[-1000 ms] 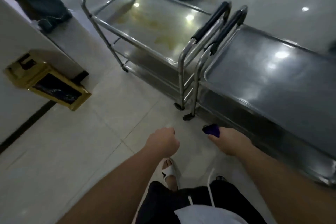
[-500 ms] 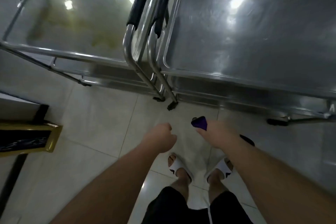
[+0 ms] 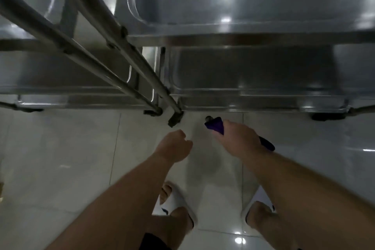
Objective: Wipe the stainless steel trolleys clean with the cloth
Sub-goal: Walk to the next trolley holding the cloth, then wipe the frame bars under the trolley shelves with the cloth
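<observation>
Below trolley (image 3: 243, 34) — cloth (image 3: 215, 126) in right hand (image 3: 239, 140)

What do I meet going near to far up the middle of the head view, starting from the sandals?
White sandals → left hand → right hand gripping the purple cloth → trolley caster → right trolley's top tray.

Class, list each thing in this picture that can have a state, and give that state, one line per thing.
Left hand: curled, holding nothing.
Right hand: grips the cloth.
Cloth: purple, bunched in the hand, touching no trolley.
Right trolley: standing on the floor, top shelf bare and shiny, not being wiped.
Left trolley: parked right beside it, frames nearly touching.
Slippers: on the feet, flat on the tiles.
</observation>
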A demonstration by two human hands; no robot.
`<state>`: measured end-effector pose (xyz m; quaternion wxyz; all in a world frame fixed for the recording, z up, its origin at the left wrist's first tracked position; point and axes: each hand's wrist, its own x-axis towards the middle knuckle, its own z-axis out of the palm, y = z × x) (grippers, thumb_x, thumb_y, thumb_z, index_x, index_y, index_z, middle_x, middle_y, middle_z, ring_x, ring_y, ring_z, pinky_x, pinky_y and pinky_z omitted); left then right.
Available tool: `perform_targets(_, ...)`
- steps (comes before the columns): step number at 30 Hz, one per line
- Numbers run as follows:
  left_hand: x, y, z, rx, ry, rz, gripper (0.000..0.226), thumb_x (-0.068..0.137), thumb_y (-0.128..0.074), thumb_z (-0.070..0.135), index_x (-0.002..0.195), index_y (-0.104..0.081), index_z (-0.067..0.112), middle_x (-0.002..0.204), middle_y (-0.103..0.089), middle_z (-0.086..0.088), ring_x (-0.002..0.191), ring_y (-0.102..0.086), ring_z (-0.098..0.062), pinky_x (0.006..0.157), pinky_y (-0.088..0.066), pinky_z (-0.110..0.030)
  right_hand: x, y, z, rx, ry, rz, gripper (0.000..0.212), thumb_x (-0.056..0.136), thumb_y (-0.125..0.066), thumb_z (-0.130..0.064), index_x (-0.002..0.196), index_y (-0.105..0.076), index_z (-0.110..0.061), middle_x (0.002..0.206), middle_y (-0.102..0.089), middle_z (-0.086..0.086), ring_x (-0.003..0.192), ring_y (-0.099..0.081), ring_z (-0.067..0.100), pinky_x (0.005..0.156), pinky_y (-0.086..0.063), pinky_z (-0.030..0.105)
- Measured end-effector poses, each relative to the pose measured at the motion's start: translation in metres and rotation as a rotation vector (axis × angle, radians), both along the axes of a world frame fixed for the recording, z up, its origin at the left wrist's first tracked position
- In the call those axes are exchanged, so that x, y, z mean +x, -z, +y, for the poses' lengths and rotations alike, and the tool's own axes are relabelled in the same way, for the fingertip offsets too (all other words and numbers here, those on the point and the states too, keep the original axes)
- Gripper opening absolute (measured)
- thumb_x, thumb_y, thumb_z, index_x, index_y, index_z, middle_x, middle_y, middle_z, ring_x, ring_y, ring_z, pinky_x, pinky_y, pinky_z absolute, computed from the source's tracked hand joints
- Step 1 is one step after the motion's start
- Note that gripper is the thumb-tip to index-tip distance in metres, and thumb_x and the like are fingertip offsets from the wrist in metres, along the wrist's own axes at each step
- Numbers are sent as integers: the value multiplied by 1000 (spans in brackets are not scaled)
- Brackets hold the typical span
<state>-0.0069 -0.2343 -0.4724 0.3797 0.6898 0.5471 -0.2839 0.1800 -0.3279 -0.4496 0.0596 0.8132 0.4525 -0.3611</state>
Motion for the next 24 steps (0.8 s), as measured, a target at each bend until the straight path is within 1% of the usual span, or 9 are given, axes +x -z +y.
perform_targets(4, 3, 79, 28, 63, 94, 10, 52, 102, -54, 41, 148, -54, 16, 148, -56, -11, 130, -56, -30, 92, -43, -32, 4, 86, 17, 57, -50, -12, 49, 102, -47, -62, 120, -58, -17, 102, -68, 4, 90, -67, 27, 83, -56, 41)
perform_targets(7, 11, 122, 49, 121, 188, 26, 51, 102, -52, 43, 147, -54, 18, 144, -57, -9, 125, -59, -30, 92, -48, -34, 23, 140, 33, 82, -224, 53, 48, 109, -44, -46, 154, -46, -30, 145, -57, -5, 124, -60, 21, 102, -45, 32)
perform_targets(9, 16, 146, 60, 168, 265, 47, 51, 101, -51, 44, 145, -54, 18, 140, -59, -9, 122, -61, -31, 94, -52, -36, 30, 167, 50, 61, -224, 100, 48, 110, -43, -38, 158, -39, -36, 157, -47, -5, 134, -53, 20, 109, -39, 28)
perform_targets(11, 25, 167, 71, 223, 376, 80, 47, 100, -51, 40, 141, -57, 18, 138, -61, -10, 122, -62, -31, 99, -55, -42, 38, 190, 69, 100, -132, -13, 47, 106, -42, -55, 141, -55, -26, 134, -64, 3, 117, -63, 26, 100, -50, 40)
perform_targets(14, 35, 190, 78, 280, 514, 99, 42, 98, -53, 32, 137, -59, 18, 141, -62, -12, 129, -61, -33, 102, -55, -44, 44, 212, 88, 177, -167, -125, 48, 104, -42, -60, 123, -56, -19, 110, -67, 7, 96, -65, 29, 86, -54, 44)
perform_targets(16, 43, 207, 86, 323, 539, 59, 42, 100, -54, 38, 136, -59, 17, 137, -63, -12, 126, -64, -32, 97, -58, -41, 50, 222, 103, 285, -198, -201, 47, 103, -43, -61, 117, -55, -18, 103, -67, 6, 91, -66, 28, 82, -55, 43)
perform_targets(19, 50, 226, 98, 332, 494, -13, 43, 103, -53, 45, 137, -58, 19, 123, -65, -7, 103, -69, -23, 77, -62, -34, 52, 238, 125, 413, -230, -295, 48, 101, -46, -63, 112, -56, -17, 95, -66, 5, 88, -66, 29, 80, -55, 43)
perform_targets(21, 46, 239, 101, 331, 444, -53, 41, 102, -56, 46, 136, -58, 23, 113, -61, 0, 94, -67, -17, 76, -63, -32, 49, 250, 133, 481, -231, -311, 48, 101, -46, -63, 111, -56, -17, 95, -66, 6, 87, -66, 29, 80, -53, 42)
perform_targets(24, 31, 256, 104, 274, 368, -103, 36, 103, -58, 43, 135, -59, 26, 111, -59, 1, 102, -68, -21, 79, -59, -29, 44, 266, 141, 563, -235, -351, 49, 102, -44, -63, 113, -56, -17, 100, -68, 7, 87, -65, 29, 75, -48, 39)
